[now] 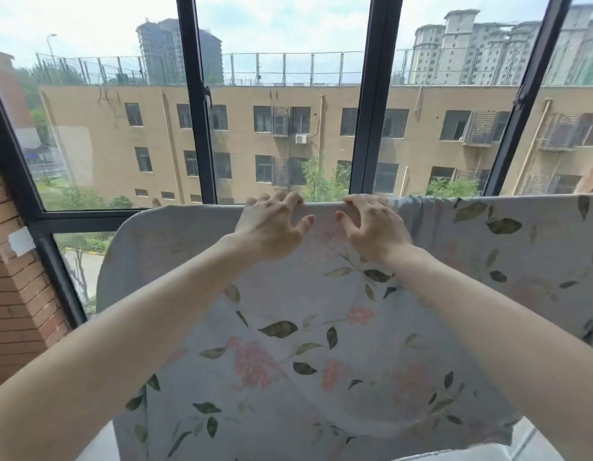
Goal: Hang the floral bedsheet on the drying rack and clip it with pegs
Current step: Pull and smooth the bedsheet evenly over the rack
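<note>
The floral bedsheet, pale grey-blue with pink flowers and green leaves, hangs draped over a horizontal bar of the drying rack, which the cloth hides entirely. My left hand and my right hand rest side by side on the sheet's top fold, fingers curled over the covered bar and thumbs pointing toward each other. The sheet's left end bends down in a rounded corner. To the right the fabric bunches in loose folds along the top. No pegs are in view.
Directly behind the rack is a large window with dark frames. A brick wall stands at the left. Beyond the glass are a tan building and tall towers.
</note>
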